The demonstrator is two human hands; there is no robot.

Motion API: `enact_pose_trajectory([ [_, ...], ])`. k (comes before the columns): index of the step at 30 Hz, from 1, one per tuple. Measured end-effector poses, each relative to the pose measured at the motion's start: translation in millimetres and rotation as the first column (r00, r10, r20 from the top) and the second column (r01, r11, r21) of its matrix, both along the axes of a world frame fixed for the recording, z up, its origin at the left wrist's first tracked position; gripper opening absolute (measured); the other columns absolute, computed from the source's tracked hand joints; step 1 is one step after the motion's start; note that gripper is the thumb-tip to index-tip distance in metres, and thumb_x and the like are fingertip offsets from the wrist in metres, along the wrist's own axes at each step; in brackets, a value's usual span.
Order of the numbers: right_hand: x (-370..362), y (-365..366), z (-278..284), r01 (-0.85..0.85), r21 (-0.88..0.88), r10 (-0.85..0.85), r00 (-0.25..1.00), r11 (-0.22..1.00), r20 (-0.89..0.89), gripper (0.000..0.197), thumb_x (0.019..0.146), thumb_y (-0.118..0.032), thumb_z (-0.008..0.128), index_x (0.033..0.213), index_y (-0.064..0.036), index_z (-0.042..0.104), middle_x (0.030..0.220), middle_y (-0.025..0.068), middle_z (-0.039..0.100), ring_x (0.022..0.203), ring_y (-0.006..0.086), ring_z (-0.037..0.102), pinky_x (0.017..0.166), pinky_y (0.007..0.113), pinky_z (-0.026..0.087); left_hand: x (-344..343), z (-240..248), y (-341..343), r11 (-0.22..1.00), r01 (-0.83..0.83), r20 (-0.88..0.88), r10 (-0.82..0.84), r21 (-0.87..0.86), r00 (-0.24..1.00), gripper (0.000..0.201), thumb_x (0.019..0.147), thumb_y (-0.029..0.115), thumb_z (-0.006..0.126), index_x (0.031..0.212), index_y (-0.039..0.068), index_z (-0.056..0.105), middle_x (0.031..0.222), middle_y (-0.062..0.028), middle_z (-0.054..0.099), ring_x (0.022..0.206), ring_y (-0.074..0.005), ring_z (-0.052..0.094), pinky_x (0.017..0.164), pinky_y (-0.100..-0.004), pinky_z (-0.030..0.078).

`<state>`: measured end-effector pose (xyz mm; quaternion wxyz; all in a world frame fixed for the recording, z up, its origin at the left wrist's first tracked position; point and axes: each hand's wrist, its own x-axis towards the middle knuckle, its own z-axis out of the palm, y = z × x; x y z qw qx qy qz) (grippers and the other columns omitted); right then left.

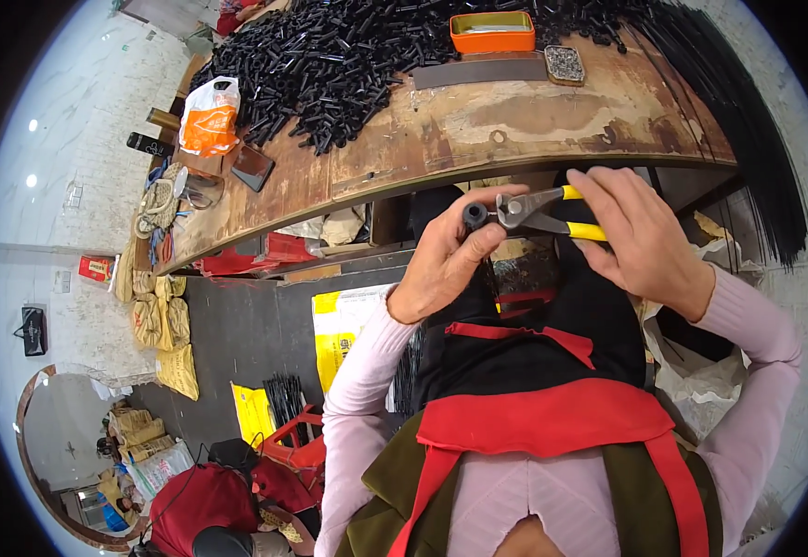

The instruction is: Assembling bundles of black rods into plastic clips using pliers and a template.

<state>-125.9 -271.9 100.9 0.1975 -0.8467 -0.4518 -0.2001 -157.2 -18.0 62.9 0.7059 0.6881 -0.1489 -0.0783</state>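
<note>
Above my lap, near the table's front edge, my left hand (448,252) is closed on a small black tubular piece (475,215), its round end facing up between thumb and fingers. My right hand (638,232) grips end-cutting pliers by their yellow handles (587,231). The plier head (514,211) points left and sits right beside the black piece, close to my left fingertips. Whether the jaws bite on anything is too small to tell. A big heap of similar black pieces (330,70) covers the far part of the wooden table (515,121).
On the table are an orange tin (492,43), a small dish of metal bits (565,65), a flat grey strip (478,74), a phone (253,168), a glass mug (202,188) and a plastic bag (210,119). Long black rods (748,121) hang over the right edge.
</note>
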Motion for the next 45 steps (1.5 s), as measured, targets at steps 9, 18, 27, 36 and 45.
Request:
enact_pose_trajectory([
  [9,3,-1,7,-0.167,0.126,0.124,-0.022,0.978,-0.992,0.040,0.081,-0.008,0.068,0.114,0.0021,0.048,0.068,0.0103,0.059,0.052,0.0187,0.060,0.048,0.031,0.046,0,-2,8,0.989,0.146,0.061,-0.147,0.016,0.987,0.064,0.091,0.053,0.062,0.128,0.002,0.057,0.089,0.0013,0.053,0.076,-0.0066,0.046,0.066,-0.0204,0.038],
  [18,8,-1,-20,-0.134,0.047,0.126,0.672,0.990,-0.730,0.032,0.089,-0.016,0.066,0.114,0.0012,0.057,0.091,0.0170,0.064,0.081,0.0354,0.063,0.073,0.038,0.048,-5,-7,8,0.993,0.091,0.107,-0.099,0.079,0.989,0.036,0.100,0.029,0.056,0.121,0.000,0.053,0.105,-0.0074,0.059,0.094,-0.0134,0.054,0.084,-0.0261,0.044],
  [27,8,9,26,-0.146,-0.110,-0.030,0.464,0.983,-0.885,0.024,0.096,-0.022,0.058,0.097,0.0024,0.058,0.077,0.0142,0.065,0.072,0.0285,0.064,0.067,0.038,0.047,-6,-12,6,0.990,-0.045,0.120,0.029,0.132,0.992,0.033,0.099,0.033,0.058,0.108,0.002,0.050,0.081,-0.0015,0.049,0.071,-0.0077,0.043,0.063,-0.0221,0.036],
  [36,34,7,-26,-0.084,0.102,0.131,0.736,0.991,-0.664,0.021,0.086,-0.016,0.071,0.093,0.0000,0.059,0.076,0.0178,0.060,0.070,0.0385,0.058,0.062,0.041,0.046,5,-14,5,0.967,-0.158,0.130,0.133,0.201,0.983,0.027,0.092,0.004,0.058,0.119,0.002,0.055,0.086,-0.0055,0.054,0.073,-0.0116,0.050,0.067,-0.0247,0.042],
  [45,233,-23,-68,0.291,-0.086,-0.297,0.952,0.953,-0.067,0.019,0.077,-0.006,0.060,0.096,-0.0047,0.063,0.086,0.0157,0.065,0.082,0.0357,0.064,0.071,0.046,0.050,47,-23,0,0.995,-0.100,0.039,0.100,-0.016,0.994,0.055,0.102,0.043,0.047,0.133,-0.002,0.049,0.077,-0.0010,0.049,0.069,-0.0079,0.044,0.063,-0.0214,0.035],
])
